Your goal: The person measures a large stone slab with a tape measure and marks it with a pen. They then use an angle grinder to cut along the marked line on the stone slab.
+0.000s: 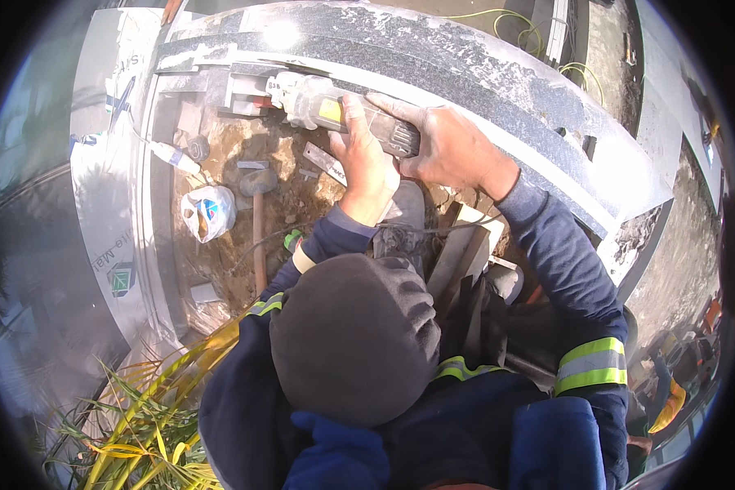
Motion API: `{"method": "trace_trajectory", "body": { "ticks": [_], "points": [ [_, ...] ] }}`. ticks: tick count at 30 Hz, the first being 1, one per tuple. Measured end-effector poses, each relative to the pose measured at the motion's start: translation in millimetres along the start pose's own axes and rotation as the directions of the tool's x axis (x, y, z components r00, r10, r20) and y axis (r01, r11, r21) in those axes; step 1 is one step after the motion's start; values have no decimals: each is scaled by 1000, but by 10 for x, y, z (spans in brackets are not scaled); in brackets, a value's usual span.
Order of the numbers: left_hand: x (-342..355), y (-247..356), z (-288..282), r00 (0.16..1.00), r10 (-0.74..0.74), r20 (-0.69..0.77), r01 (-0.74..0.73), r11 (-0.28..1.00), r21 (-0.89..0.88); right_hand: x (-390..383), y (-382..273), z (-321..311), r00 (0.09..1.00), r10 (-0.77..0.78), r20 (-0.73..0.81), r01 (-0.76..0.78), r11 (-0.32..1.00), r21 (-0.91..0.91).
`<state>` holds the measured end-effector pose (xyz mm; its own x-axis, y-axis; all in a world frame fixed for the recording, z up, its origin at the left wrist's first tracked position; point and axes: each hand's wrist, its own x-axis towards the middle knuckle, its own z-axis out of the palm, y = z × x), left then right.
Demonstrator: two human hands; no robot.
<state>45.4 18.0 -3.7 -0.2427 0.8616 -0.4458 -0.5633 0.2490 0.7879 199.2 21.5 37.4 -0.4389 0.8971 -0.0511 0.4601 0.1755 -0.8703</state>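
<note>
A dusty power tool [327,106], apparently an angle grinder, lies level at a pale stone edge [237,51], its whitened head beside small slab pieces; whether it touches them I cannot tell. My left hand [359,163] grips the tool's body from below, thumb over its side near a yellow label. My right hand [445,145] wraps round its dark rear end, index finger stretched along the top. A wooden-handled mallet [259,220] lies on the dirt below left of the tool, beside a white plastic bag [208,212]. A pale labelled strip [322,163] lies behind my left hand.
A head in a grey cap [351,343] fills the lower middle. Wooden offcuts [469,245] lie below my right hand. A white bottle [171,155] is at left, by printed boards [106,245]. Palm fronds [139,408] are lower left; a yellow hose [514,24] lies beyond the ledge.
</note>
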Motion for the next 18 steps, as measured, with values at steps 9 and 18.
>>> {"method": "trace_trajectory", "body": {
  "ticks": [9, 18],
  "points": [
    [141, -13, -7, 991, 60, -118, -49, 995, 91, 148, 175, 175, 999, -38, -32, 37, 999, -10],
    [234, 26, -67, 997, 21, -75, -17, 999, 51, 236, 91, 128, 1000, -6, -4, 6, 999, -54]
  ]
}}
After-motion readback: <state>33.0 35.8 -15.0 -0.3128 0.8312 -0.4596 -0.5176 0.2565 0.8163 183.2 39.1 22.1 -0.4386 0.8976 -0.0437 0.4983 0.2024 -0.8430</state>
